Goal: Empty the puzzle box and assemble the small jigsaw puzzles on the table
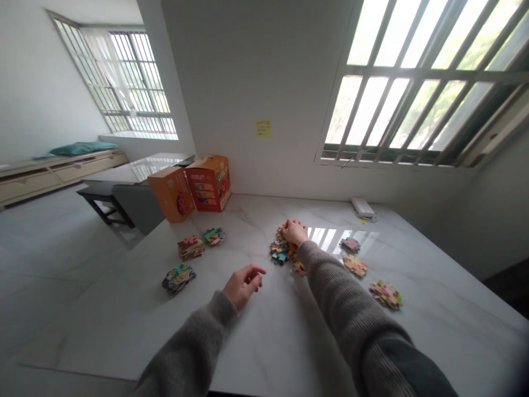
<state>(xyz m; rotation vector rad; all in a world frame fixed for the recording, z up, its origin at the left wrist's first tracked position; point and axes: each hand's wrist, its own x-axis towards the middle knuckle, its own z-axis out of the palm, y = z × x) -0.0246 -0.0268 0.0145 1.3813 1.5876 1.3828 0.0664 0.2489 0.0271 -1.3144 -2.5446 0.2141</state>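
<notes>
My right hand (296,232) reaches onto the loose pile of jigsaw puzzle pieces (279,251) in the middle of the white table. Its fingers are bent down and closed on a puzzle piece at the pile's far edge; the fingertips are partly hidden. Nearer to me and left of that pile, my left hand (244,284) hovers over the tabletop, holding nothing, its index finger stretched out and the others loosely curled. Beside it on the left lie three stacks of pieces: a dark multicoloured one (178,279), a reddish one (190,247) and a blue-green one (214,236).
To the right are a pinkish stack (350,244), an orange stack (355,265) and a pink-yellow stack (386,294). Two orange-red boxes (209,184) stand at the back left. A white power strip (363,208) lies by the wall, under the barred window.
</notes>
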